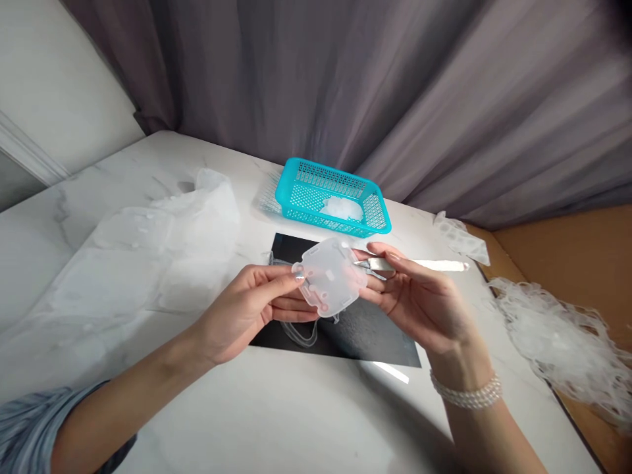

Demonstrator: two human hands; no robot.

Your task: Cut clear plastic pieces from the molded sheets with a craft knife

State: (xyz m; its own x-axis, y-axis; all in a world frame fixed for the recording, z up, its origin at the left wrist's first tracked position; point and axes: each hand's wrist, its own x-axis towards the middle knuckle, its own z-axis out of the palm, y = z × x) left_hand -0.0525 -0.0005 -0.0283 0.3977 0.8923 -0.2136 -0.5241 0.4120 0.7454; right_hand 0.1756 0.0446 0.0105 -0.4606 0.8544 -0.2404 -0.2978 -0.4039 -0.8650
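My left hand point(266, 296) pinches the left edge of a thin, translucent white plastic piece point(330, 280) with notched edges and small holes. The piece is held up above a black mat point(390, 336). In my right hand point(419, 289) lies a craft knife point(419, 264) with a white handle, its metal tip at the right edge of the piece. Some fingers of that hand reach behind the piece, touching or close to it. A clear, thin strip of plastic point(301, 336) lies looped on the mat below my left fingers.
Behind the mat stands a turquoise basket point(323, 224) with several translucent pieces point(343, 208) inside. Sheets of translucent plastic point(148, 257) cover the table's left side. A heap of stringy plastic scraps point(563, 336) lies at the right, near another crumpled piece point(461, 238).
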